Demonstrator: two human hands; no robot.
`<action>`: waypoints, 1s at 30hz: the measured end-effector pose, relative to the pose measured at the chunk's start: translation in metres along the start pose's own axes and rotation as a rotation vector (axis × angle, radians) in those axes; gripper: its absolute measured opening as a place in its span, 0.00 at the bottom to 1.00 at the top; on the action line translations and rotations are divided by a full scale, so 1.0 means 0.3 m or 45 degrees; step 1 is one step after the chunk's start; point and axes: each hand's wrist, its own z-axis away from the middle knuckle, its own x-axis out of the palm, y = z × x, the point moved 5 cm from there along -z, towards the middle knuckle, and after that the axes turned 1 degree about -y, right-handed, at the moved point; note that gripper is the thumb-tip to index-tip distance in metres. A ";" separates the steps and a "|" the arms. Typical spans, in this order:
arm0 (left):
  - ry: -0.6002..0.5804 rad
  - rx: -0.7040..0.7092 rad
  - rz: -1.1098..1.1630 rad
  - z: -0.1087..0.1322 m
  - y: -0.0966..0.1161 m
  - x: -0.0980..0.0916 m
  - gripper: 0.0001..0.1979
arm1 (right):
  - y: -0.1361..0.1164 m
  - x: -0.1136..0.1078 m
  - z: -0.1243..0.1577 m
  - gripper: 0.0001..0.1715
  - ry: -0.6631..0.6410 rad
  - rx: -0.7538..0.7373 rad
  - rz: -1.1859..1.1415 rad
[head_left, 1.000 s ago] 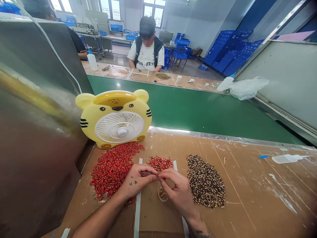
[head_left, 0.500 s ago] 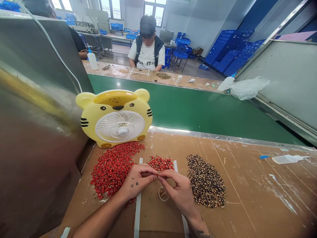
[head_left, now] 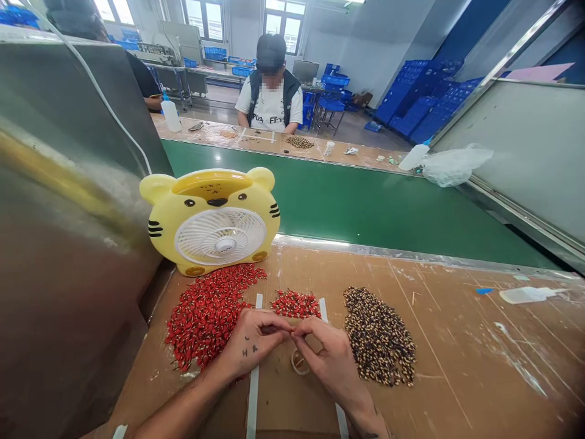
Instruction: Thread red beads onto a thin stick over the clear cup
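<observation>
Both hands low over the bench (head_left: 457, 341), fingertips pressed together between two white strips (head_left: 253, 390). Left hand (head_left: 249, 344) curled, back upward, forearm slanting in from lower left; grip narrow, thumb against forefinger. Right hand (head_left: 331, 360) curled likewise, wrist bent inward, grip narrow too. Anything inside the pinch too small to tell. Small red heap (head_left: 296, 303) just beyond the fingertips. Large red heap (head_left: 208, 314) beside left hand, dark speckled heap (head_left: 378, 335) beside right. Tape ring (head_left: 299, 361) under right fingers. Yellow fan (head_left: 210, 219) behind.
</observation>
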 end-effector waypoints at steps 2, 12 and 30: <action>-0.007 0.046 -0.088 0.001 0.000 0.008 0.10 | 0.005 0.005 0.003 0.07 0.003 -0.002 0.004; 0.024 0.314 -0.692 -0.007 -0.014 -0.055 0.16 | 0.077 -0.093 -0.033 0.05 0.162 0.103 0.122; -0.048 -0.017 -1.338 -0.033 -0.070 -0.140 0.15 | 0.142 -0.095 -0.068 0.08 -0.008 0.034 0.357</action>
